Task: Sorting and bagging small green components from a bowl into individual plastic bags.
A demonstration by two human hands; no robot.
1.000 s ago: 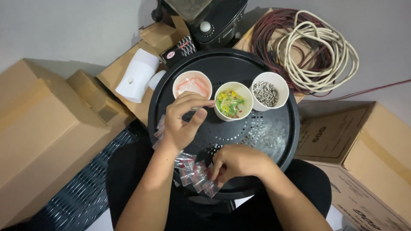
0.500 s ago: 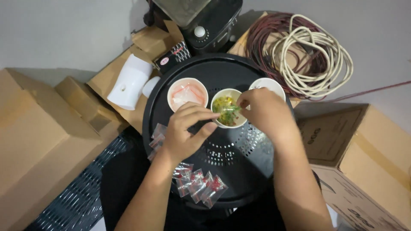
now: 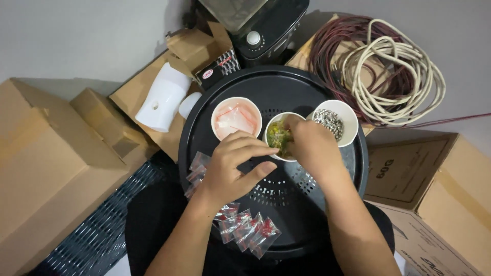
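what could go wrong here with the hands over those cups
The right hand reaches into the middle cup of small yellow and green parts; it could tip that light cup or knock the cup of grey parts beside it. Spilled bits might drop through the holes in the black tray. The small bags near the tray's front edge could slide off if an arm brushes them.

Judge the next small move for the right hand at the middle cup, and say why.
Probably lift the right hand out of the middle cup with a few coloured pieces pinched: its fingertips dip into the cup, while the left hand waits beside it, seemingly pinching something small; a bag cannot be made out.
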